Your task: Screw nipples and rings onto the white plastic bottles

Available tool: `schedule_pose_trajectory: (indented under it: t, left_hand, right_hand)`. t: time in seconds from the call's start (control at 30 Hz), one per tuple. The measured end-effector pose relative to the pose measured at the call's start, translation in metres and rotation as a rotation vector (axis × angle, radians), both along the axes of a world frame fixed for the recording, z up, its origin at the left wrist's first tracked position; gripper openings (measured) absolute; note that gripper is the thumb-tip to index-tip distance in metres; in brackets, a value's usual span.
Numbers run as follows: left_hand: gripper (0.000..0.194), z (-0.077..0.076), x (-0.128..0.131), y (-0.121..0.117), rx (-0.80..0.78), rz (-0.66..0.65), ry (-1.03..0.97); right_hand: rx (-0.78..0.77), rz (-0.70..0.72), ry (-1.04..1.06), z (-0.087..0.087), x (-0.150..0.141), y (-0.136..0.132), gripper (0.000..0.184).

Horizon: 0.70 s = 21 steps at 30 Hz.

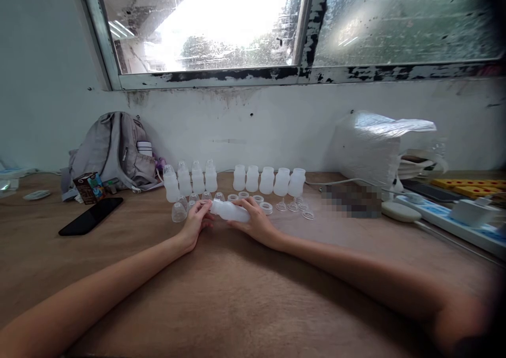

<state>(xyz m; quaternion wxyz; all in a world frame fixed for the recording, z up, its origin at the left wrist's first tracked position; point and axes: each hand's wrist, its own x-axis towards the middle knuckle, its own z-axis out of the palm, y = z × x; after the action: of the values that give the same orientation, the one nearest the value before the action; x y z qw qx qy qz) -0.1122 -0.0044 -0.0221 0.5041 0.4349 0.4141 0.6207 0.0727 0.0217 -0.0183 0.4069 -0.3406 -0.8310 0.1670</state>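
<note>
A frosted white baby bottle (pixel 234 212) lies tilted on its side between my hands, its top end pointing left. My right hand (pixel 255 223) is wrapped round the base end of the bottle. At the top end, the fingers of my left hand (pixel 196 222) close on the collar. Just behind stand several clear dome caps (pixel 179 213), white ring collars (pixel 266 208) and clear nipples (pixel 292 206). Farther back are a row of capped bottles (pixel 198 177) on the left and a row of open-topped bottles (pixel 267 181) on the right.
On the left of the wooden table (pixel 221 294) are a grey backpack (pixel 108 147), a small carton (pixel 89 187) and a black phone (pixel 91 216). A silvery bag (pixel 367 147), a power strip (pixel 450 222) and a white cable stand on the right. Behind are the wall and window.
</note>
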Motion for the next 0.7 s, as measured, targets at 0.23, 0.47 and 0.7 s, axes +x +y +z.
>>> schedule_pose_trajectory:
  t: [0.23,0.47,0.7]
  left_hand:
    - [0.031,-0.0016,-0.0016,0.0025,0.002,0.006,-0.008]
    - [0.032,0.0003,-0.0006,0.0017,-0.025,0.006,0.001]
    - [0.031,-0.0006,-0.0011,0.0018,-0.018,0.010,0.024]
  right_hand:
    - [-0.014,0.014,0.032,-0.0016,0.0014,0.0037,0.042]
    - [-0.015,0.049,0.066,-0.0008,0.0020,0.0052,0.043]
    - [-0.020,0.034,0.068,0.0005,0.0016,0.0034,0.043]
